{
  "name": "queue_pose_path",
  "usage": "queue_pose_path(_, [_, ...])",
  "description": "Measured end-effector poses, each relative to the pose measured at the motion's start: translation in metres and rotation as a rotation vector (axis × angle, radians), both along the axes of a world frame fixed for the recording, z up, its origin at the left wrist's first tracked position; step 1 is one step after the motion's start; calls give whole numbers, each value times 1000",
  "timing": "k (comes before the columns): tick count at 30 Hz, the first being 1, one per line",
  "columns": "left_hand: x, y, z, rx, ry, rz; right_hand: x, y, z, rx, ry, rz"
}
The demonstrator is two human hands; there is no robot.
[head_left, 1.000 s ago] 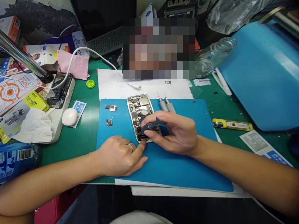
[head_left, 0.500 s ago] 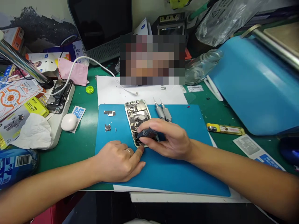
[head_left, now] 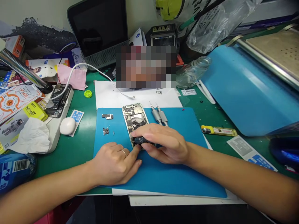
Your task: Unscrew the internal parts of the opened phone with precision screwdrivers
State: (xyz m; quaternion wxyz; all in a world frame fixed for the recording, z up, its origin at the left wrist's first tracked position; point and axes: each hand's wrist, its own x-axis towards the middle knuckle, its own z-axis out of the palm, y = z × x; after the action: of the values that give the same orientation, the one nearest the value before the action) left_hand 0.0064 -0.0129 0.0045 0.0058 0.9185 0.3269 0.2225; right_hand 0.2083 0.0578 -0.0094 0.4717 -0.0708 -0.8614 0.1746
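An opened smartphone [head_left: 137, 119] lies on a blue mat [head_left: 163, 183], its inner parts bare. My right hand [head_left: 163, 144] is closed around a dark hand tool [head_left: 140, 140] over the phone's lower end; the tool's kind is unclear, and the hand hides that corner. My left hand [head_left: 116, 165] rests on the mat, index fingertip against the phone's bottom edge, thumb apart, other fingers curled. To the phone's left lie a small metal shield plate [head_left: 107, 116], a small circuit part [head_left: 106, 131] and a tiny piece [head_left: 113, 133].
Two grey screwdrivers [head_left: 159, 116] lie right of the phone. Further right are a yellow-ended tool [head_left: 219, 130] and a glass jar [head_left: 193, 72]. A white cable [head_left: 93, 65] crosses the back left. A white earbud case [head_left: 67, 126] and another opened phone [head_left: 58, 101] stand left.
The whole view has shifted slightly. My right hand has tipped the dark tool lower over the phone's bottom end. My left hand keeps its place at the phone's edge.
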Motion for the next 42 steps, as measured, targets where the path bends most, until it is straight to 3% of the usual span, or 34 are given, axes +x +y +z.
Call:
queue_pose_path(9, [1,-1,1,-15,36,19,2,2,3,107,-50,-94])
queue_pose_path(17, [1,0,0,-11,46,11,1,1,6,28,-2,-13])
queue_pose_path(25, [1,0,1,-27,47,18,2,2,9,100,-37,-92])
queue_pose_path(32, [1,0,1,-40,54,14,1,1,8,66,-2,-10])
queue_pose_path(38, [0,0,3,-34,67,24,3,2,8,137,-51,-116])
queue_pose_path(42, [0,0,3,-37,68,20,2,2,10,125,-19,-84])
